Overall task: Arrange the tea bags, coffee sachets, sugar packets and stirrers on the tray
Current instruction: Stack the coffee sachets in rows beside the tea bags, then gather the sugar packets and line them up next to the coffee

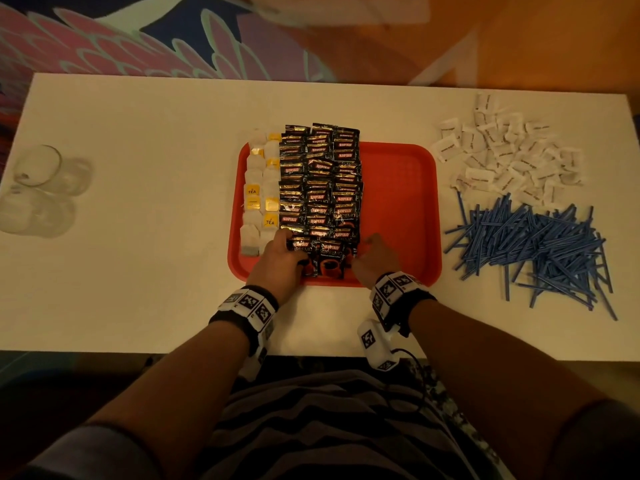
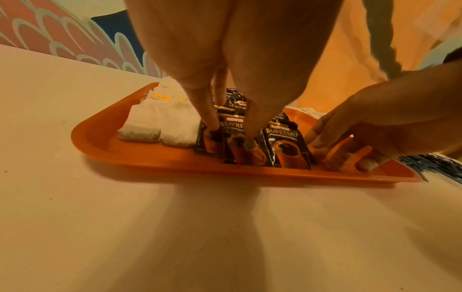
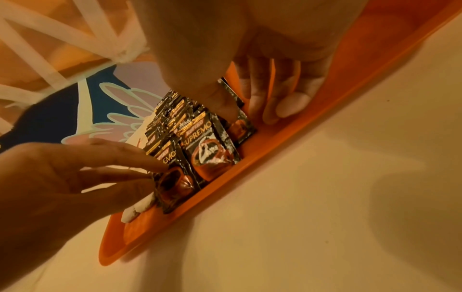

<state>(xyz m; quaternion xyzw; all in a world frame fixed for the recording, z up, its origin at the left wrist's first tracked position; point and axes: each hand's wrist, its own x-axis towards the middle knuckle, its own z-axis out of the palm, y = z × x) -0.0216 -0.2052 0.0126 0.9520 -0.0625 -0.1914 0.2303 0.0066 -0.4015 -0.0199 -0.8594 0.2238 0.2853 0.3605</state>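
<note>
On my head view the red tray (image 1: 398,188) sits mid-table on the white table (image 1: 138,271), and both of my hands are down at its near edge. My left hand (image 1: 278,261) rests on the near end of the coffee sachets (image 1: 320,188), which lie in three overlapping columns up the middle-left of the tray; the left wrist view shows its fingers (image 2: 207,116) straight, tips pressing down onto the nearest sachets, so that hand is released and gripping nothing. My right hand (image 1: 375,259) is at the right flank of the same sachets, fingers (image 3: 287,102) relaxed and lying on the bare tray floor just beside the last column, thumb (image 3: 222,102) pressed onto the nearest sachet; it too is unclenched, nothing enclosed. The sachets lie between my two hands, touching both.

The tea bags (image 1: 259,192) fill two columns along the tray's left edge, just beside the sachets. The sugar packets (image 1: 502,150) lie in a loose heap on the table to the right of the tray, and the blue stirrers (image 1: 533,251) are piled nearer me, just below that heap, both off the tray. A few clear glasses (image 1: 41,192) stand at the table's far left
</note>
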